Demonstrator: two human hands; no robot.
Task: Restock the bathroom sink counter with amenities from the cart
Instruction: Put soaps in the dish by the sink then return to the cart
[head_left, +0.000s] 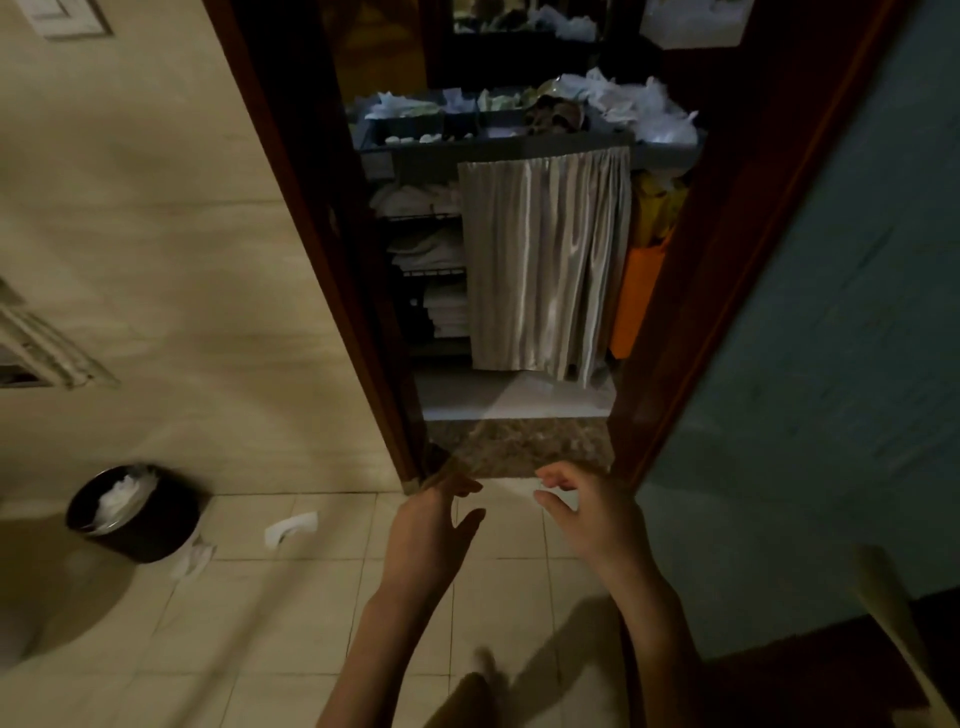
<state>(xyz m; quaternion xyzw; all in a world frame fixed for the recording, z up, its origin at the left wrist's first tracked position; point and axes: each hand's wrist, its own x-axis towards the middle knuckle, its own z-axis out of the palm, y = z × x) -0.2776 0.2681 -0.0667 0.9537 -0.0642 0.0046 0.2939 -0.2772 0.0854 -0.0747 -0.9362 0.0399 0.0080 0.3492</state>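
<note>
The housekeeping cart (498, 150) stands just outside the doorway, straight ahead. Its grey top tray holds small amenities (426, 137) and crumpled plastic bags (628, 106). A beige curtain (545, 260) covers part of its front, with folded white towels (426, 249) on the shelves to the left. My left hand (441, 519) and my right hand (587, 514) are raised side by side over the tiled floor, well short of the cart. Both hold nothing and have their fingers apart. The sink counter is out of view.
A dark wooden door frame (311, 260) borders the opening on the left; a blue door (831, 364) stands at the right. A black waste bin (135, 512) with white paper sits at lower left, with paper scraps (291, 527) on the floor beside it. A stone threshold (519, 447) crosses the doorway.
</note>
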